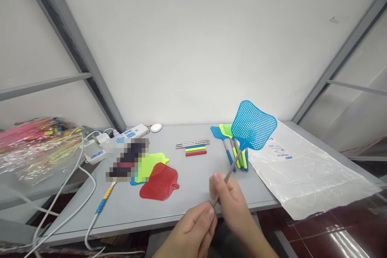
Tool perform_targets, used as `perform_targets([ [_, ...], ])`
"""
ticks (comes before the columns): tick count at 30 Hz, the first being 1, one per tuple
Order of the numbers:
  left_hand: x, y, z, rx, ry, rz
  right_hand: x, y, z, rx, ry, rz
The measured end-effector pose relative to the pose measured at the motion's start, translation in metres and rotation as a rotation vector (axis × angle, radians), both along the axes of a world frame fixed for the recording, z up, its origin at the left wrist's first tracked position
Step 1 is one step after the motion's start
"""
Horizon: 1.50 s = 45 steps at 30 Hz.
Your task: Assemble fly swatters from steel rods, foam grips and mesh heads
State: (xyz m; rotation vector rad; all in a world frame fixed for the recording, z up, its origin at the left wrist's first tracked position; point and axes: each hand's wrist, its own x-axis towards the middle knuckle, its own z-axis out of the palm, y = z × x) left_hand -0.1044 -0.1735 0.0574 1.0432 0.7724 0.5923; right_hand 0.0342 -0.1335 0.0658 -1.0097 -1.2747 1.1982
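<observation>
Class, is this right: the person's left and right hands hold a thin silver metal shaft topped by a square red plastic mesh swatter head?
Not quite: the head-camera view shows the square plastic mesh swatter head is blue, not red. The left hand and right hand do hold the thin silver metal shaft.

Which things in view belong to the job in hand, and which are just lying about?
Likely part of the job:
blue swatter, held by left hand and right hand
red head
yellow-green head
metal rods
coloured grips
swatters at right

Apparently lying about:
power strip
small white object
bagged colourful items
white plastic sheet
</observation>
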Motion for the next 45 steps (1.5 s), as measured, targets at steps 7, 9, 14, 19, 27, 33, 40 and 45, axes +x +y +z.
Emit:
perform_targets([
  [7,-0.010,-0.002,0.002,-0.013,0.058,-0.097,0.059,0.038,0.012,0.090,0.010,-0.445],
  [9,-0.016,-0.001,0.005,0.027,0.143,-0.112,0.078,0.055,0.023,0.126,0.097,-0.522],
  [14,-0.018,0.002,0.007,0.202,0.324,-0.113,0.047,0.037,0.011,0.095,0.072,-0.397],
  [19,-0.020,0.003,0.001,0.211,0.251,-0.107,0.029,0.020,-0.008,0.033,-0.126,-0.221],
  [27,-0.042,0.013,-0.001,0.289,0.404,-0.167,0.069,0.064,0.018,0.085,0.212,-0.516],
  [33,-0.036,0.014,0.013,0.404,0.602,-0.112,0.023,0.027,-0.028,-0.031,0.068,-0.265],
  [40,-0.066,0.013,0.031,0.482,0.795,-0.199,0.077,0.053,0.011,0.082,0.258,-0.563],
  [45,-0.054,0.013,0.029,0.484,0.739,-0.217,0.031,0.023,-0.008,-0.020,0.141,-0.377],
])
